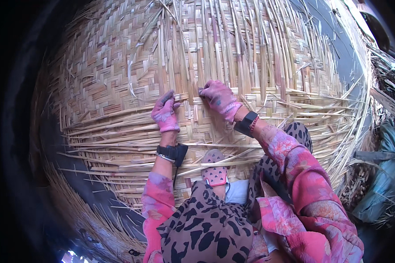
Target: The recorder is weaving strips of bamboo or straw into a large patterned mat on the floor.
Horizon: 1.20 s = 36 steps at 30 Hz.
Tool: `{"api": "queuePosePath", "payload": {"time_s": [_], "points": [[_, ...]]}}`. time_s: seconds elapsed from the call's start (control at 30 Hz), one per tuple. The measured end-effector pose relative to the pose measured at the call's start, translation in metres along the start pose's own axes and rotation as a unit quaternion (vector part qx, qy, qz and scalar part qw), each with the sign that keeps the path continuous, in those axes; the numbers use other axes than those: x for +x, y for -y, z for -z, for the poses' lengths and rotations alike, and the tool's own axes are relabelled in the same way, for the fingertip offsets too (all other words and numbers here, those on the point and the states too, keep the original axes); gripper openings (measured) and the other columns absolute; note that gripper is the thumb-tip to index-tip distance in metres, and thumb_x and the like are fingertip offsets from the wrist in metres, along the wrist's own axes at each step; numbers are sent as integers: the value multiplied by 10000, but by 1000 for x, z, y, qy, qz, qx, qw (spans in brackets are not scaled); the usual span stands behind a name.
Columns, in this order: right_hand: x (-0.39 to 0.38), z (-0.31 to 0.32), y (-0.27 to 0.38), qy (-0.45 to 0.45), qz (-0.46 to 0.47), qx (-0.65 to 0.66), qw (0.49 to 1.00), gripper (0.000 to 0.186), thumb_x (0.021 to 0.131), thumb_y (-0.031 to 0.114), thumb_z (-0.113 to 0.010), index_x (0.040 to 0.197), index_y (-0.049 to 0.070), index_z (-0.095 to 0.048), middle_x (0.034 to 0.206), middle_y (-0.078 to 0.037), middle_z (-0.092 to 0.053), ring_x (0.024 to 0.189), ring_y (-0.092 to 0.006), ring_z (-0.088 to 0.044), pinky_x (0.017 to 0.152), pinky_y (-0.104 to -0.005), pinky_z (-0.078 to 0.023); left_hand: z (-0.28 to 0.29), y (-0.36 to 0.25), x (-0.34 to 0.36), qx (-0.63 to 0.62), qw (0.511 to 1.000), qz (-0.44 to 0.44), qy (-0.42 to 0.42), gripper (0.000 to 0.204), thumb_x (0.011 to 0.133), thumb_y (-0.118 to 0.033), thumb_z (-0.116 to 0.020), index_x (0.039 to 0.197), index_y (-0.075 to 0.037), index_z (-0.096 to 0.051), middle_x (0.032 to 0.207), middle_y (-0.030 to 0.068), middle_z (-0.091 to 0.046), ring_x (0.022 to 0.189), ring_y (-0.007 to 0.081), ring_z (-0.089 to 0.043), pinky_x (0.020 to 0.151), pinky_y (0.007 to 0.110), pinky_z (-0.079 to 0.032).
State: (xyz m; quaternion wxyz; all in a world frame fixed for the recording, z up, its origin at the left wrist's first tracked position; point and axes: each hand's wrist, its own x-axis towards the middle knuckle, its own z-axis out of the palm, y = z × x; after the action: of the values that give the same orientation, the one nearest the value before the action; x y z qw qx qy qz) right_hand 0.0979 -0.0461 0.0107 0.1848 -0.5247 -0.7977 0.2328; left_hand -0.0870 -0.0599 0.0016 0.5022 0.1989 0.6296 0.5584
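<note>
A large mat (pixel 112 68), woven from flat pale strips that look like split bamboo, lies under both hands. My left hand (pixel 166 115), in a pink glove with dark fingertips, is closed at the edge of the weave, its fingers pinching around a crosswise bamboo strip (pixel 182 96). Just to its right, my right hand (pixel 220 99), gloved the same way, is closed with its fingertips on a lengthwise bamboo strip (pixel 193 79). The fingers partly hide both pinched ends. Loose lengthwise strips (pixel 261 44) run away from me beyond the hands.
Unwoven crosswise strip ends (pixel 107 144) fan out at both sides near me. My shoe (pixel 214 168) rests on the mat's near part. Bundled sticks (pixel 388 72) and a bluish-green plastic sheet (pixel 377 179) lie at the right. Grey floor (pixel 90 193) shows around the mat.
</note>
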Motion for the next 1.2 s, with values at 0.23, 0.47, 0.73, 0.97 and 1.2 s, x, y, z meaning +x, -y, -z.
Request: {"api": "queuePosePath", "payload": {"time_s": [0.23, 0.47, 0.73, 0.97, 1.2], "points": [[33, 10, 20, -4, -146, 106, 984, 192, 771, 235, -618, 875, 75, -636, 850, -151, -610, 808, -327, -593, 707, -398, -477, 5, -12, -9, 26, 993, -67, 91, 214, 802, 58, -541, 981, -6, -640, 922, 88, -648, 793, 134, -626, 615, 221, -550], [33, 28, 9, -66, -365, 450, 812, 151, 793, 186, -641, 809, 37, -621, 634, -72, -612, 560, -142, -586, 501, -274, -461, 2, -12, -4, 11, 997, -23, 75, 216, 797, 35, -572, 996, -8, -643, 929, 66, -653, 664, 82, -599, 573, 175, -502], [7, 90, 23, 307, -123, 278, 902, 262, 789, 147, -633, 1027, 41, -603, 769, -73, -648, 627, -186, -625, 633, -289, -498, 4, 3, 3, 78, 992, -61, 74, 230, 792, 32, -582, 992, -52, -659, 891, 48, -658, 615, 61, -567, 528, 160, -465], [12, 32, 35, 188, -27, -56, 980, 288, 757, 139, -614, 1045, 129, -602, 919, -83, -610, 871, -287, -584, 731, -377, -483, 20, -6, 2, -47, 998, -38, -30, 269, 784, 65, -527, 1008, -29, -642, 950, 65, -632, 740, 100, -594, 603, 199, -513], [42, -7, 61, 21, 35, 99, 994, 154, 727, 166, -616, 872, 118, -638, 889, -106, -607, 860, -316, -579, 734, -419, -457, 84, -88, 0, -313, 942, -123, 10, 212, 854, -29, -533, 1033, -119, -601, 971, 71, -615, 890, 183, -589, 801, 358, -498]]}}
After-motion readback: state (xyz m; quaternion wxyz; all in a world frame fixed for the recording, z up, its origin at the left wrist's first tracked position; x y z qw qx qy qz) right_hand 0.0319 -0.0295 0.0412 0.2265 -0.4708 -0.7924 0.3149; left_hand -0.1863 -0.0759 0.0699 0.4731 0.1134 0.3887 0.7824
